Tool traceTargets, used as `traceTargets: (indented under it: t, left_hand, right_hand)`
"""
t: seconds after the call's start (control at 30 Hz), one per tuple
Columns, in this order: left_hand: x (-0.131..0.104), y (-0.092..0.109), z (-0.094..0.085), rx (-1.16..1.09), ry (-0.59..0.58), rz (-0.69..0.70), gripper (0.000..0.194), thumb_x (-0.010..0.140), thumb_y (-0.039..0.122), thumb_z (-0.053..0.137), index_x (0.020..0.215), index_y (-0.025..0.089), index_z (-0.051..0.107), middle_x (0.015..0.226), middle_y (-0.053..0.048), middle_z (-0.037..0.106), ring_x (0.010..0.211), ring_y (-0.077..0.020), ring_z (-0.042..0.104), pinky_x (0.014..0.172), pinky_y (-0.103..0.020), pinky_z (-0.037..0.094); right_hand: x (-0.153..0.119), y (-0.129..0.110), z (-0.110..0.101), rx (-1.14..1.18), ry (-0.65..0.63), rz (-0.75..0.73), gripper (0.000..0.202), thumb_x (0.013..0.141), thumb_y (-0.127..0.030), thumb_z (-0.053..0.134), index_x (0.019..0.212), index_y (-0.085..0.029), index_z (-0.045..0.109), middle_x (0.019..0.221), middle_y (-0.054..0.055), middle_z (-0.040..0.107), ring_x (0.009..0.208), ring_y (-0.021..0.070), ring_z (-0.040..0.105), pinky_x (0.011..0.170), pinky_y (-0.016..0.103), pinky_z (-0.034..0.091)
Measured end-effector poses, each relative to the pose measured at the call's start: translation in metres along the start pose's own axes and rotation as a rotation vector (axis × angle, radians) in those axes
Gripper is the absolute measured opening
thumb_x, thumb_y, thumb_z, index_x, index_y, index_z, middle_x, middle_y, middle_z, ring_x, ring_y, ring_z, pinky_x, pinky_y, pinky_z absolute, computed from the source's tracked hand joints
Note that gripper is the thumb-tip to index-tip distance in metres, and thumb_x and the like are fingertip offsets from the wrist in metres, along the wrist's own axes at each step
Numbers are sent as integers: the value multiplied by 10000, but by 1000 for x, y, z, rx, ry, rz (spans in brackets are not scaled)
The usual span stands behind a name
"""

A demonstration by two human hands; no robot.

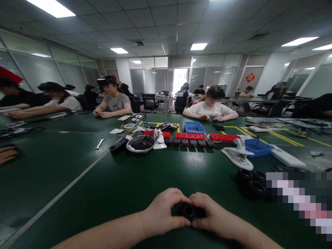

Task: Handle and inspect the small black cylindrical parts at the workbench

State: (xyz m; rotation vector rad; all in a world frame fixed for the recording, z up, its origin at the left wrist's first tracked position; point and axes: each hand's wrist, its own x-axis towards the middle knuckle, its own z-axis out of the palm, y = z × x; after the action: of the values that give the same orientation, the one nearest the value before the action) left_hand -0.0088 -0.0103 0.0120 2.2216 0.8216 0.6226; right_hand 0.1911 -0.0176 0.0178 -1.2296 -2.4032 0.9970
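Note:
A small black round part with a hole in its top (188,209) is held low over the green table, close to my body. My left hand (163,211) curves around its left side, with the index finger above and the thumb below. From the other side my right hand (214,215) closes on it, and the fingertips of both hands meet. Its lower portion is dark, so its exact kind does not show. To the right of my hands sits a cluster of black ring-shaped parts (255,186), somewhat blurred.
Across the table (77,152) stand a round metal dish (140,144), red socket strips (190,136), blue trays (194,127) and a white clamp stand (237,157). A wrench (99,144) lies left. Another person's hand (7,154) rests at the left edge; several people sit around.

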Motion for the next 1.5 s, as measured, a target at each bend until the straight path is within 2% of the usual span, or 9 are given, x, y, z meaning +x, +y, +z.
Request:
traceTargets:
  t: [0.2, 0.37, 0.5, 0.6, 0.7, 0.87, 1.13, 1.3, 1.5]
  left_hand:
    - [0, -1, 2, 16, 1, -79, 391, 624, 305, 774, 967, 213, 609, 861, 5, 556, 780, -159, 527, 663, -226, 399]
    - [0, 6, 9, 26, 46, -222, 373, 585, 290, 788, 900, 201, 609, 834, 15, 531, 750, -152, 513, 631, -221, 389]
    - [1, 10, 12, 58, 106, -290, 330, 591, 260, 776, 858, 182, 597, 816, 16, 531, 743, -158, 505, 642, -240, 388]
    - [1, 8, 10, 70, 105, -245, 342, 594, 262, 774, 871, 184, 590, 814, 18, 526, 736, -156, 500, 637, -237, 387]
    - [0, 4, 5, 68, 41, -143, 346, 625, 263, 761, 915, 191, 587, 820, 19, 520, 733, -147, 499, 642, -225, 390]
    - [0, -1, -1, 30, -47, -56, 394, 657, 301, 746, 1000, 225, 567, 856, 19, 516, 733, -138, 502, 637, -213, 395]
    - [0, -2, -2, -39, -93, -68, 401, 653, 264, 750, 1008, 233, 568, 877, 21, 505, 725, -126, 494, 621, -194, 398]
    - [-2, 3, 0, -5, -90, -74, 399, 648, 294, 750, 997, 220, 571, 848, 22, 505, 715, -126, 493, 620, -196, 391]
    - [-2, 8, 9, 85, 39, -220, 367, 580, 310, 787, 867, 197, 588, 787, 34, 507, 695, -133, 490, 590, -205, 360]
  right_hand:
    - [2, 3, 6, -59, 22, 58, 300, 615, -312, 731, 868, -200, 617, 824, 3, 571, 806, 194, 490, 704, 291, 347]
    - [7, 3, 25, -179, 199, 191, 378, 498, -378, 765, 702, -174, 521, 753, 4, 545, 708, 177, 477, 599, 257, 321]
    - [10, 0, 36, -300, 304, 212, 418, 514, -495, 724, 656, -174, 496, 704, 23, 549, 667, 192, 479, 589, 283, 310]
    - [8, -1, 34, -247, 304, 180, 544, 459, -488, 768, 842, -165, 557, 842, 52, 583, 776, 235, 509, 670, 320, 340]
    - [4, -3, 25, -151, 233, 111, 693, 463, -409, 797, 1065, -191, 531, 990, 64, 573, 887, 253, 503, 755, 345, 346]
    - [-2, -7, 5, -59, 30, 26, 454, 577, -332, 754, 995, -240, 603, 919, 15, 592, 882, 230, 497, 781, 344, 338]
    - [0, -8, -4, -41, -57, 5, 287, 625, -244, 723, 896, -209, 635, 877, 4, 595, 883, 211, 495, 797, 326, 333]
    - [3, -1, 3, -83, -16, 61, 353, 531, -272, 789, 833, -188, 627, 821, -4, 582, 811, 199, 490, 722, 297, 335]
    - [6, 1, 24, -227, 160, 155, 378, 502, -389, 770, 686, -158, 534, 744, 13, 551, 711, 188, 478, 619, 276, 316]
